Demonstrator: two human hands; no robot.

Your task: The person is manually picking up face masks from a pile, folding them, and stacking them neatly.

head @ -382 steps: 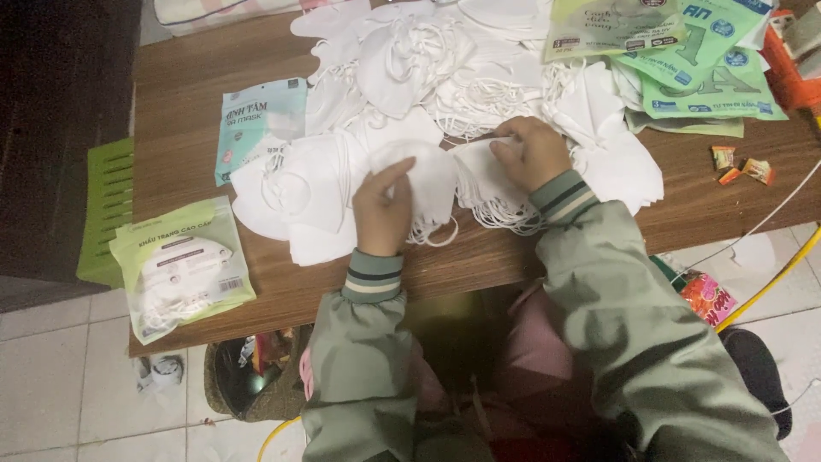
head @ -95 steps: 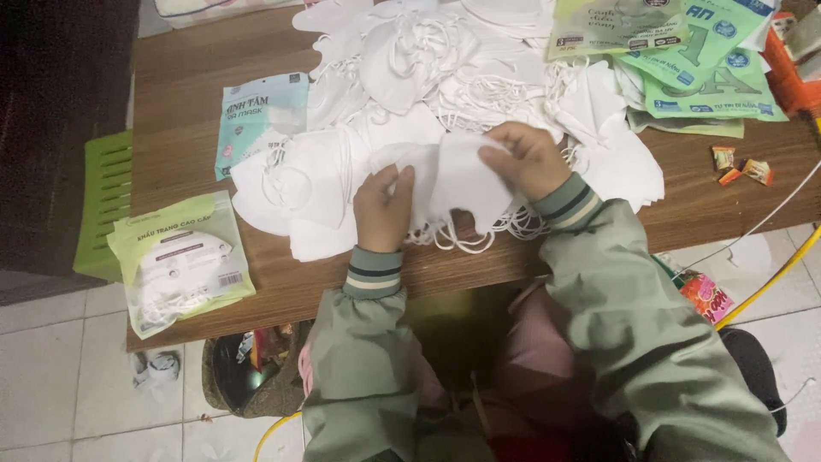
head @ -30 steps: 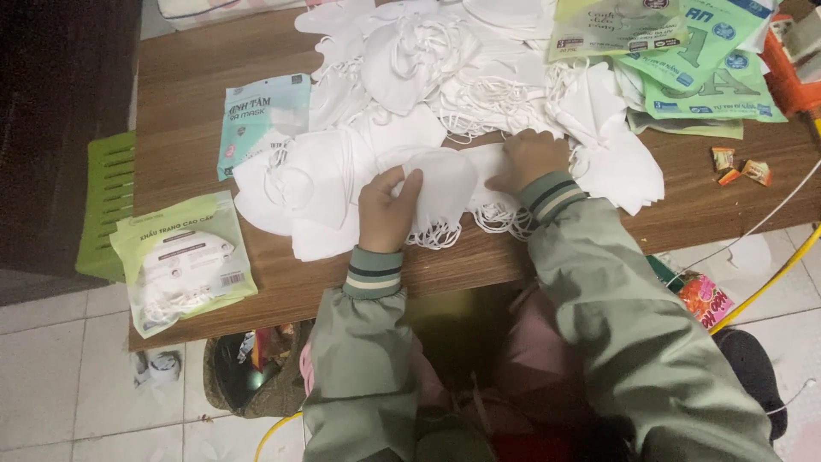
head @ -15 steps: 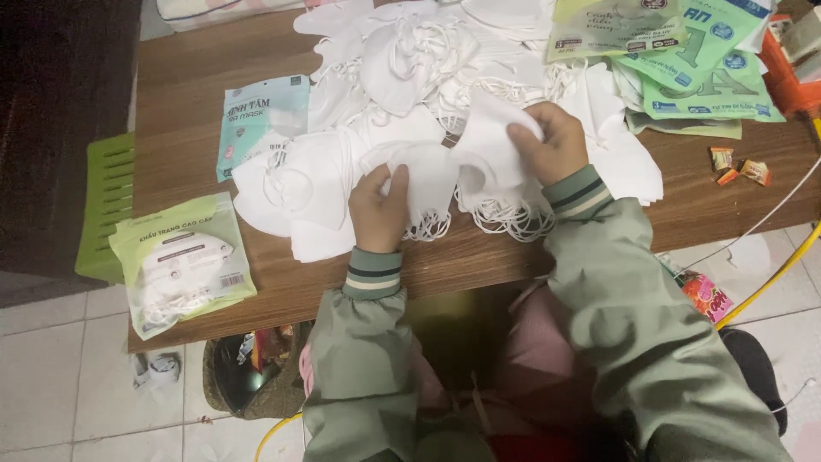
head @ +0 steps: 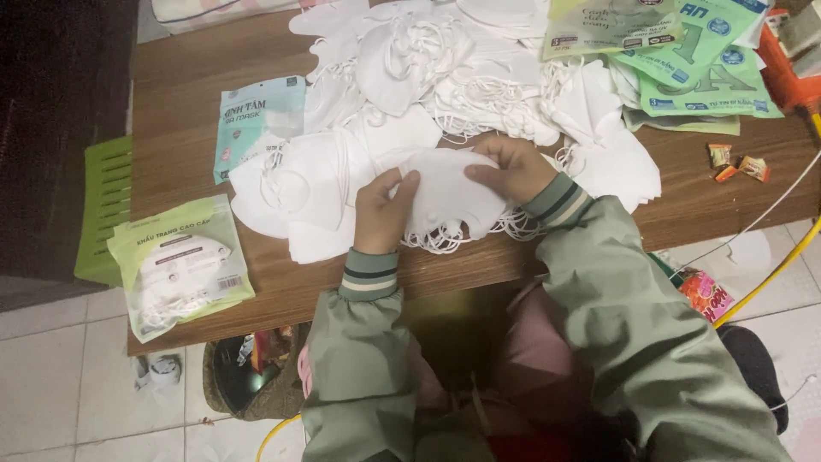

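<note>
My left hand (head: 382,211) and my right hand (head: 508,168) both rest on one folded white face mask (head: 447,198) that lies on a small stack near the front edge of the wooden table (head: 180,85). The left fingers pinch its left side, the right fingers press its upper right. White ear loops (head: 445,244) hang out below the stack. A large heap of loose white masks (head: 445,68) spreads behind it, and more flat masks (head: 299,184) lie to the left.
A filled pale green mask pack (head: 180,265) lies at the table's front left, a blue-green pack (head: 252,120) behind it. Empty green packets (head: 684,51) sit at the back right, wrapped sweets (head: 737,162) nearby. A green stool (head: 103,210) and a waste basket (head: 248,376) stand on the tiled floor.
Half a second ago my right hand held a mask lifted above the stack. That mask now lies flat on the stack with both hands on it.
</note>
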